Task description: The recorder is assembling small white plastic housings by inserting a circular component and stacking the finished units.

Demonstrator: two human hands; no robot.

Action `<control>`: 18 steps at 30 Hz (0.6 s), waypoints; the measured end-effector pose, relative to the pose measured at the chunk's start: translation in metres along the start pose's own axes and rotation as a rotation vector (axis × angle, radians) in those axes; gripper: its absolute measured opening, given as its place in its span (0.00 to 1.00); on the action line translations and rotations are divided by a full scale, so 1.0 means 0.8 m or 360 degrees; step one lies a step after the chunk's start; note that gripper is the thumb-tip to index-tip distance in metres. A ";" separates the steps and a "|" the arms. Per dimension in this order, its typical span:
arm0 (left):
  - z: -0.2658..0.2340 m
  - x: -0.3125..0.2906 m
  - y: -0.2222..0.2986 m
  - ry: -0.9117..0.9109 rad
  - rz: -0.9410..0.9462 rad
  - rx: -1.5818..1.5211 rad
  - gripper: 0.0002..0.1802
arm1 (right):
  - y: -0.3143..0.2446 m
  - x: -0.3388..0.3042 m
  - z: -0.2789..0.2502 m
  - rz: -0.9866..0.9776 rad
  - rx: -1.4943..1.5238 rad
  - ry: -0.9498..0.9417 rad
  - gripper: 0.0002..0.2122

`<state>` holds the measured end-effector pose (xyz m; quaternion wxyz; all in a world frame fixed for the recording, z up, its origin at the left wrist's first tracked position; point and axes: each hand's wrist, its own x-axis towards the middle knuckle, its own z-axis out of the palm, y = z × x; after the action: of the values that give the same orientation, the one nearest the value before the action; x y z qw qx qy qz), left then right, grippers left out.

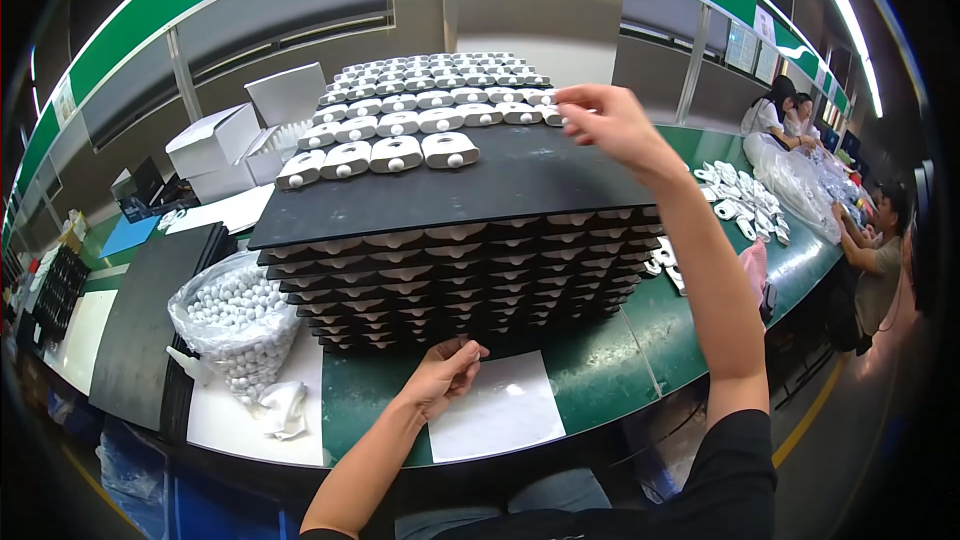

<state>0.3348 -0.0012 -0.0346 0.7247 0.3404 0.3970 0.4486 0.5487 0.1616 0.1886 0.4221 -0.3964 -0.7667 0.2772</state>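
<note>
My right hand is over the right side of the top black board, its thumb and fingers closed around a white oval plastic part at the end of a row. Several like parts, each with a round white knob on its front, stand in rows; the nearest row is short. Low in front of the stack, my left hand is closed with fingertips pressed together. Whatever it may hold is too small to make out. Beneath that hand lies a white sheet on the green table.
Black boards with white parts between them form a tall stack. To its left stands a clear bag of white knobs, beside more black boards. Loose white parts are heaped at right. White boxes stand behind; co-workers sit farther right.
</note>
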 end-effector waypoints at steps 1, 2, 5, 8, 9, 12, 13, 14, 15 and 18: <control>-0.003 -0.002 0.000 0.0020 0.0014 0.0016 0.12 | 0.003 -0.009 -0.009 -0.0067 0.0010 0.0134 0.13; -0.001 0.000 0.000 0.0007 0.0010 0.0017 0.12 | 0.014 -0.017 -0.029 -0.0075 -0.0067 0.0251 0.12; 0.004 -0.001 0.002 0.0005 0.0003 0.0002 0.12 | 0.070 -0.042 -0.078 -0.0208 -0.0079 0.0500 0.11; 0.005 -0.001 0.002 -0.0091 0.0034 -0.0188 0.11 | 0.153 -0.076 -0.109 -0.0179 -0.0685 0.0885 0.09; 0.004 -0.001 0.001 -0.0099 0.0024 -0.0187 0.11 | 0.177 -0.094 -0.106 -0.0036 -0.0833 0.0884 0.09; 0.008 -0.001 0.005 -0.0156 0.0048 -0.0243 0.13 | 0.234 -0.144 -0.082 0.0057 -0.1232 0.0639 0.06; 0.008 -0.001 0.004 -0.0156 0.0045 -0.0243 0.13 | 0.239 -0.159 -0.066 0.0181 -0.1189 0.0521 0.06; 0.008 -0.001 0.004 -0.0133 0.0075 -0.0198 0.13 | 0.256 -0.176 -0.053 0.0101 -0.1130 0.0427 0.08; 0.008 -0.001 0.004 -0.0116 0.0105 -0.0151 0.13 | 0.272 -0.193 -0.044 0.0025 -0.1073 0.0337 0.10; 0.005 0.001 0.001 -0.0143 0.0152 -0.0081 0.13 | 0.252 -0.230 -0.023 -0.0156 -0.1074 -0.0091 0.09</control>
<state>0.3380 -0.0003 -0.0323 0.7280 0.3603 0.3358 0.4769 0.7005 0.1157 -0.0340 0.2583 -0.4685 -0.8449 -0.0016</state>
